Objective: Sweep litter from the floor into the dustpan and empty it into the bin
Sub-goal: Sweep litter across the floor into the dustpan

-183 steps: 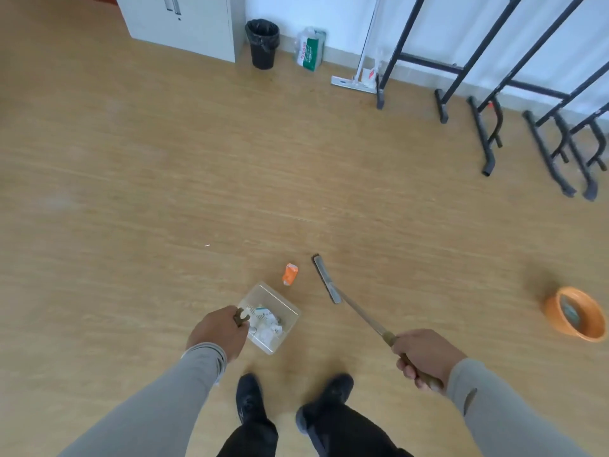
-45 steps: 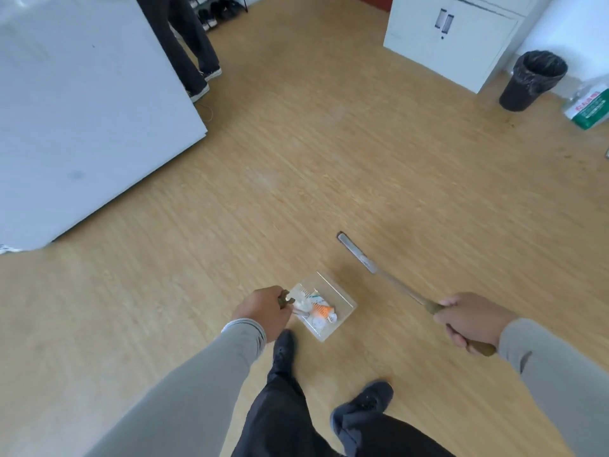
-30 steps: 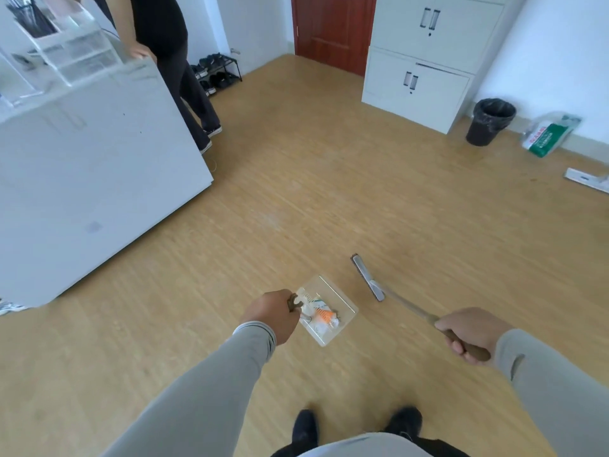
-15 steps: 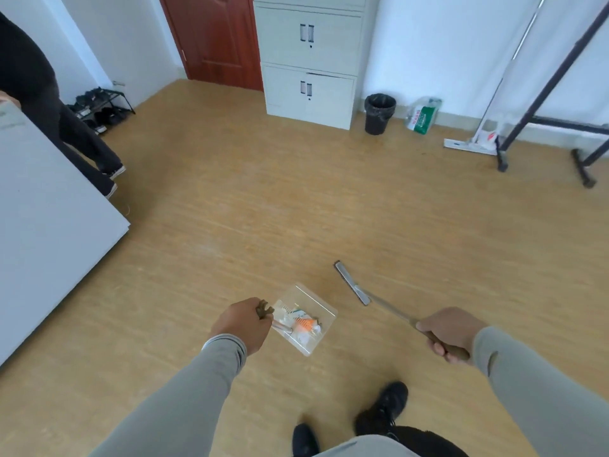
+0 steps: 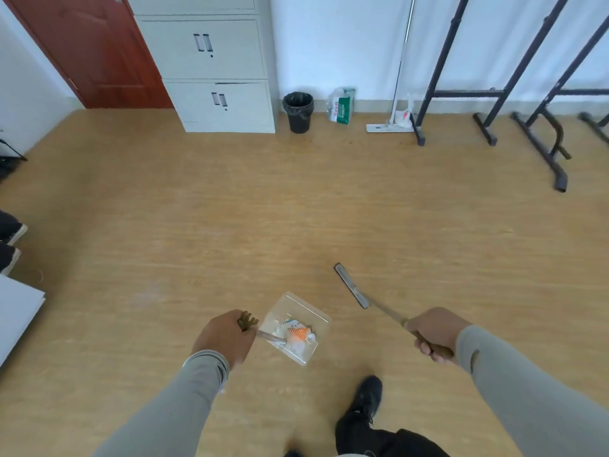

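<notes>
View swung toward wall since half second ago; black bin (image 5: 298,111) now dead ahead, far. Clear dustpan (image 5: 297,328) with litter (image 5: 296,333) gripped by left hand (image 5: 225,338). Right hand (image 5: 435,334) grips brush (image 5: 352,285). Sweeping looks done; carry to bin remains.

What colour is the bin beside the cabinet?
Black: the bin has a black liner, seen in the head view.

From my feed: tan wood-grain floor (image 5: 230,209), dark red door (image 5: 92,51) upper left, pale grey cabinet (image 5: 211,70), black bin (image 5: 298,112), clear dustpan (image 5: 296,328) holding orange-and-white litter (image 5: 298,333), grey sleeves (image 5: 184,400).
</notes>
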`<state>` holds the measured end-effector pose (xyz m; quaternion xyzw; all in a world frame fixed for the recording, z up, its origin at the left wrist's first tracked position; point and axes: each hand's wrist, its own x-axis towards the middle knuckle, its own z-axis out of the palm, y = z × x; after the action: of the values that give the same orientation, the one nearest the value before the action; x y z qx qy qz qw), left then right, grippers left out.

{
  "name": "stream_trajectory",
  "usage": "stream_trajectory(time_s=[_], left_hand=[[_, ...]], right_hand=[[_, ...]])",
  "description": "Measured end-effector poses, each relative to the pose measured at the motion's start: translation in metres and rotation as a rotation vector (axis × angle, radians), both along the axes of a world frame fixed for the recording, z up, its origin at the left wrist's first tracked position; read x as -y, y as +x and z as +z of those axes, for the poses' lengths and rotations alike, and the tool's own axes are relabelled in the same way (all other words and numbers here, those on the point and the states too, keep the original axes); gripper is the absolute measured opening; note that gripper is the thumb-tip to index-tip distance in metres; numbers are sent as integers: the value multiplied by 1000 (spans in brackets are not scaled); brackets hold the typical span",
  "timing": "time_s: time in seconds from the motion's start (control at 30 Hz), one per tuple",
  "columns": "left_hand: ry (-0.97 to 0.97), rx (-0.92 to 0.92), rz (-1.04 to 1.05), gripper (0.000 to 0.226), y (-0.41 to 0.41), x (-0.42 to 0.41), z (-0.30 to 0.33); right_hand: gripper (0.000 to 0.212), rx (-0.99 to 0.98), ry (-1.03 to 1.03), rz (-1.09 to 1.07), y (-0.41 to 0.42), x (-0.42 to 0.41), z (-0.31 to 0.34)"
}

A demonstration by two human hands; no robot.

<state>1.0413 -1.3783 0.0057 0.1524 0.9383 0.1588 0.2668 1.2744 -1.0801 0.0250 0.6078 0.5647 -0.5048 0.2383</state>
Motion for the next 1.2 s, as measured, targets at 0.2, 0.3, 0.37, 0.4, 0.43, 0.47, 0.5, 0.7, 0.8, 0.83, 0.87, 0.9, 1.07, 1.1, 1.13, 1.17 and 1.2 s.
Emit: stream_trajectory(time_s=[0.2,0.3,0.37,0.4,0.43,0.47,0.5,0.7,0.8,0.83,0.87,0.9,1.07,1.1,1.13,1.17,1.2], left_hand=[[-41,-14,-117,16,-16,-84,10],[-64,-23,-170,17,-21,-127,16],[-68,-34,-195,18,-24,-154,19],[-67,-41,-211,19,-24,-168,20],[-66,-47,-229,19,-24,-182,21],[-65,-51,-248,19,-25,-195,22],[-66,-53,-265,19,-25,-208,23],[-60,-72,-362,18,-34,-272,25],[-36,-75,-391,12,-45,-300,24],[-29,-72,-402,11,-49,-309,23],[-27,-71,-412,11,-52,-315,22],[-26,-71,-429,12,-57,-324,20],[11,-43,-483,13,-98,-373,8],[20,-39,-489,13,-107,-381,6],[34,-35,-495,13,-118,-389,4],[48,-27,-502,13,-129,-397,3],[58,-20,-509,13,-140,-406,1]], right_hand=[[27,-33,-25,-117,9,-66,-6],[26,-42,-30,-165,18,-97,-7],[26,-55,-33,-187,25,-117,-10],[25,-62,-37,-198,28,-127,-11],[24,-66,-37,-210,31,-136,-13],[22,-66,-33,-221,34,-145,-14],[20,-64,-28,-234,37,-153,-16],[17,-46,-13,-336,46,-188,-21],[20,-44,-20,-368,47,-202,-21],[22,-45,-24,-382,46,-207,-21],[22,-43,-27,-392,45,-209,-19],[22,-41,-29,-407,43,-213,-18],[23,-17,-11,-464,12,-239,-10],[22,-9,-3,-474,2,-245,-6],[20,0,4,-482,-9,-250,-3],[19,5,12,-489,-21,-256,1],[18,9,21,-497,-32,-262,3]])
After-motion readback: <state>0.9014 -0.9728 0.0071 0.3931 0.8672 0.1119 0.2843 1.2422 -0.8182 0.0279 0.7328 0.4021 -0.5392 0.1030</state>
